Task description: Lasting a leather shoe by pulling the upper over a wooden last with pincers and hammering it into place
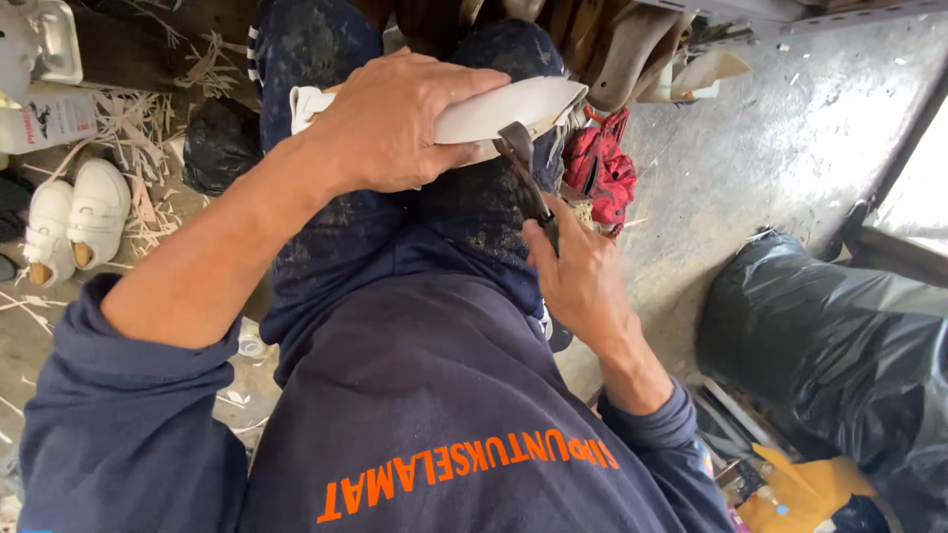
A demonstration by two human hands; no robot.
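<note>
From the left, I see a pair of white shoes (74,222) finished on the floor (780,148) amid scraps. My left hand (395,123) clamps a white shoe upper (513,107) on my knee; my right hand (578,276) closes on pincers (526,183) biting its edge, so pulling seems unfinished. A black bag (839,345) sits right.

I see a small shoemaking workshop. Finished white shoes (74,222) sit on a gritty concrete floor (780,138) among pale offcut strips (133,118). Black rubbish bags (839,345) slump nearby.
</note>
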